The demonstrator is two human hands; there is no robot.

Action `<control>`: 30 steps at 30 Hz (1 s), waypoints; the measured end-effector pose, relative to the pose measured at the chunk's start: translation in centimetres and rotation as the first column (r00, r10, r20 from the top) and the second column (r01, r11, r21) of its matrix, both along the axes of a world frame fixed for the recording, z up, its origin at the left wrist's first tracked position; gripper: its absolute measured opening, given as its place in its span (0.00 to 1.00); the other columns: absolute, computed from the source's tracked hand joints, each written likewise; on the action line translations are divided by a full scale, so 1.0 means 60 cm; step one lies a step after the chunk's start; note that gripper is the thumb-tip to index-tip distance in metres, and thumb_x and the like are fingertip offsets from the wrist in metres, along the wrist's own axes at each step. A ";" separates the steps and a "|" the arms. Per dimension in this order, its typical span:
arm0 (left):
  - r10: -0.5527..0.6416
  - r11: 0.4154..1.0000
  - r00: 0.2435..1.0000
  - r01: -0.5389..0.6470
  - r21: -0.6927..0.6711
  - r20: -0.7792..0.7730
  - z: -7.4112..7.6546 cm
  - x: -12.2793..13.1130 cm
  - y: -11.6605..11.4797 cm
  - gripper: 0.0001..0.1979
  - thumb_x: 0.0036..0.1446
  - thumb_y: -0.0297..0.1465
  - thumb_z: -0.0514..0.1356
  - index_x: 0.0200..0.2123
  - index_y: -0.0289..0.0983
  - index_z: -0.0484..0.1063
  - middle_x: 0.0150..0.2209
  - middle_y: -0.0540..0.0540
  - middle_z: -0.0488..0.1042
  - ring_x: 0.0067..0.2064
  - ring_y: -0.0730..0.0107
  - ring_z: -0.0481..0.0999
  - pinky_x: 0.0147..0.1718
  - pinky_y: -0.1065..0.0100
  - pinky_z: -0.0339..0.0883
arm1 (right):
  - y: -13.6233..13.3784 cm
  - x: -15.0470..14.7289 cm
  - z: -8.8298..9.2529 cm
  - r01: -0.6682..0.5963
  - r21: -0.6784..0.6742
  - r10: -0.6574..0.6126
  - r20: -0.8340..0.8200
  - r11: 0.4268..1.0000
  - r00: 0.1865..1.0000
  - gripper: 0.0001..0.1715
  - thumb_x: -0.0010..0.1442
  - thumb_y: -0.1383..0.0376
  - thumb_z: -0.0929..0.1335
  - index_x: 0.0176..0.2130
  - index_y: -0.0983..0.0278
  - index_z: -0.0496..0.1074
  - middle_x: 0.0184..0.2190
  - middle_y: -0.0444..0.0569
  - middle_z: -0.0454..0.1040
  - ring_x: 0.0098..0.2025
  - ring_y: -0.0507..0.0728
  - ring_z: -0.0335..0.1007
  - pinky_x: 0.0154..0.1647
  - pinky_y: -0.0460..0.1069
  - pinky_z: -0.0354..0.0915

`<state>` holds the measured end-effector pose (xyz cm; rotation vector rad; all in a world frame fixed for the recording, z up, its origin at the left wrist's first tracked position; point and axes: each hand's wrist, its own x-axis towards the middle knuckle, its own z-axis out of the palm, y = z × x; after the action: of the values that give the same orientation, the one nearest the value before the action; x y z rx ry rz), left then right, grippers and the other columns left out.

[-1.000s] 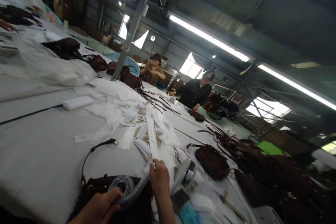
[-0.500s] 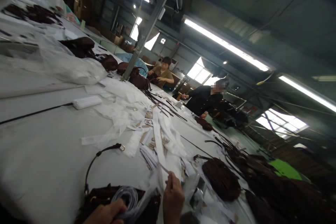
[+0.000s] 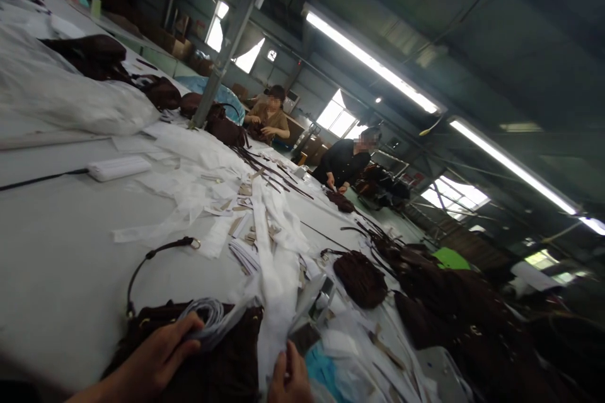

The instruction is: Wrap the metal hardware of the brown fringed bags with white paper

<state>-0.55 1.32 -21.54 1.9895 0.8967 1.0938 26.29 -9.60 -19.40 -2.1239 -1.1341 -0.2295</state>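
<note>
Head view, ref = dark brown bag. Left hand grips greyish coil, over bag. Right hand right of bag, fingers curled; can't tell if pinching anything. 1 buckled strap beyond bag's left end.

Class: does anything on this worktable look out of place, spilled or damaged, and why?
Yes: long white papery strips and small flat tan scraps lie strewn across the white tabletop, beyond the soft dark brown bag under the left hand. They look odd for being jumbled, not stacked. No damage shows clearly.
</note>
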 end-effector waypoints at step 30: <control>-0.006 0.949 0.968 0.084 -0.303 0.250 0.081 -0.006 0.019 0.12 0.60 0.41 0.55 0.36 0.39 0.70 0.27 0.50 0.73 0.30 0.66 0.74 0.30 0.71 0.68 | -0.056 -0.032 -0.020 -0.212 -0.063 0.208 -0.067 0.975 0.976 0.14 0.57 0.68 0.62 0.39 0.61 0.75 0.35 0.52 0.75 0.40 0.60 0.74 0.44 0.50 0.68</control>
<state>-0.91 2.48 -16.66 1.5688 0.8288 1.0717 24.38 -12.97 -20.60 -2.0364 -1.3374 -0.0282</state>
